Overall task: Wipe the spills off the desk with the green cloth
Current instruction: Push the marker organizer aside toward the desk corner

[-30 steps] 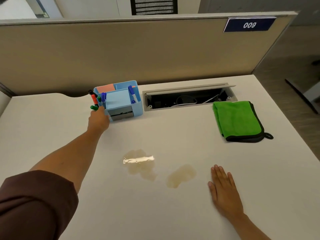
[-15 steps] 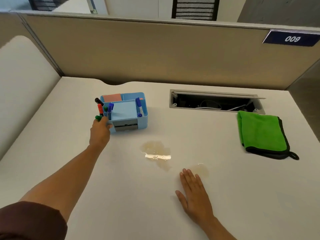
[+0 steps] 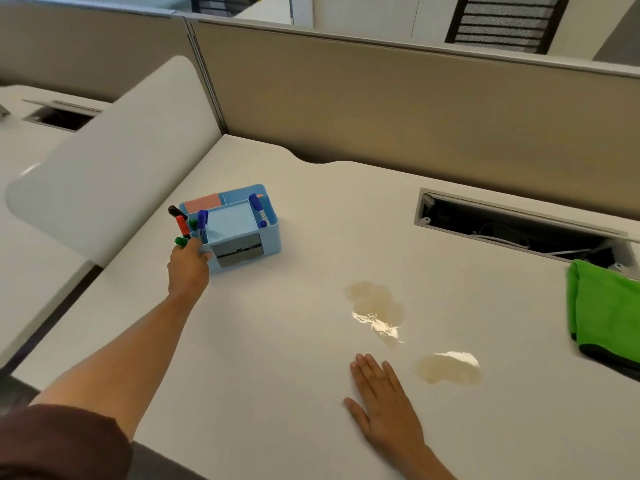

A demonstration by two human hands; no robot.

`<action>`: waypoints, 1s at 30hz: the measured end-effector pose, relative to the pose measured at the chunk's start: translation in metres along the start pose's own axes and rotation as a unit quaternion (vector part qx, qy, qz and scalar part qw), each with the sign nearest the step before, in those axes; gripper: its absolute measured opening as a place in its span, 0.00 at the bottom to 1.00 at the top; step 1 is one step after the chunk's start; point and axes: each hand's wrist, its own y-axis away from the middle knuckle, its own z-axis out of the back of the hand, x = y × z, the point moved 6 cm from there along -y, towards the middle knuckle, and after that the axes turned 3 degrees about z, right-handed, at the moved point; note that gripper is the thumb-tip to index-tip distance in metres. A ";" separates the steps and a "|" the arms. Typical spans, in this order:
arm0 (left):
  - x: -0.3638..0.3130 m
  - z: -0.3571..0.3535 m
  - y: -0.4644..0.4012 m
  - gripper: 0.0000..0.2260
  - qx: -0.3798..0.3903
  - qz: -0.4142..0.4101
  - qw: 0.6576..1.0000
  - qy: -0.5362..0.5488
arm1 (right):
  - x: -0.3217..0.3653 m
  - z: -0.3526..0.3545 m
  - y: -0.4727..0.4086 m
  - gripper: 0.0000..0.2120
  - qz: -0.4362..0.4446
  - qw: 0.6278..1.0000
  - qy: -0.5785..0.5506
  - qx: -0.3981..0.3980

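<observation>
Two brownish spills lie on the white desk (image 3: 277, 341): a larger wet patch (image 3: 377, 306) in the middle and a smaller one (image 3: 448, 368) to its right. The folded green cloth (image 3: 606, 313) with a dark edge lies at the right border, partly cut off. My left hand (image 3: 188, 268) reaches far left and grips the front left corner of a blue desk organizer (image 3: 235, 226). My right hand (image 3: 384, 400) rests flat on the desk, fingers apart, just left of the smaller spill and well away from the cloth.
The organizer holds markers (image 3: 183, 223) and sticky notes. An open cable tray (image 3: 519, 226) is set into the desk at the back right. A beige partition (image 3: 381, 109) runs behind the desk. A white side panel (image 3: 114, 157) stands at the left.
The view has swung left, so the cloth now sits at the right border. The left hand has slid the organizer left along the desk. The right hand stays flat beside the smaller spill.
</observation>
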 end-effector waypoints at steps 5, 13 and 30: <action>0.008 -0.002 -0.006 0.05 0.003 0.038 0.999 0.021 | 0.000 -0.003 0.000 0.28 -0.002 1.000 -0.013 -0.007; 0.010 -0.016 -0.009 0.05 0.003 0.060 0.997 0.043 | 0.000 -0.001 0.000 0.27 -0.010 0.999 -0.029 -0.013; -0.035 -0.046 0.079 0.33 -0.032 -0.032 0.999 -0.003 | 0.002 0.001 0.001 0.27 -0.021 0.999 -0.033 0.002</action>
